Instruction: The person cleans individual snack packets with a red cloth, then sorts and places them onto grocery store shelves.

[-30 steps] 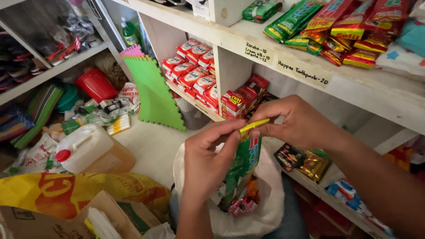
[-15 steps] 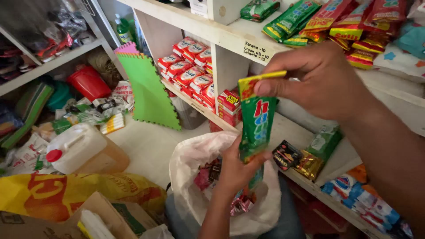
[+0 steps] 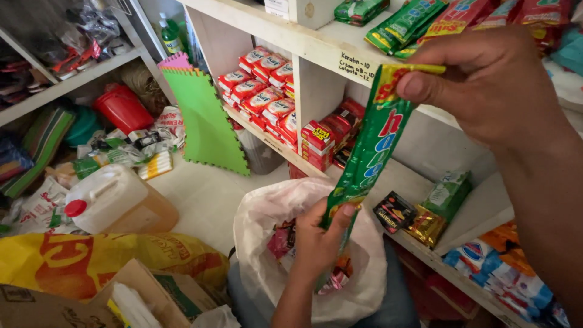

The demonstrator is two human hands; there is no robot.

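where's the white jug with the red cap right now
In the head view, the white jug with the red cap lies on its side at the left, on the floor, just above the yellow bag and left of the white plastic bag.

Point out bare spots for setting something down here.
Free: pale floor between the white plastic jug, green foam mat and white bag; bare shelf board beside the red packets. Crowded: upper shelf, left floor clutter.

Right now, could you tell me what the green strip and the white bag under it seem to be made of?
Green strip: probably thin plastic film, glossy, judging by its sheen and printed surface; it hangs limp between the right hand and left hand.
White bag: likely thin, soft plastic, slightly translucent, crumpled into folds.
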